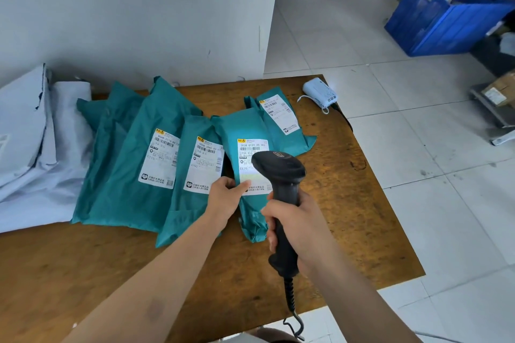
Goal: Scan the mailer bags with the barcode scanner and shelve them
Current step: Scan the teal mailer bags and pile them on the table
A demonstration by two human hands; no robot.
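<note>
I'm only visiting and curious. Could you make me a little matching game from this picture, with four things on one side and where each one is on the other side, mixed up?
Things
1. barcode scanner
2. green bag under the scanner
3. blue crate
4. small white box

Places
A. on the floor, far right
B. pinched at its edge by the left hand
C. gripped in the right hand
D. on the far right corner of the table

Pairs: 1-C, 2-B, 3-A, 4-D
</note>
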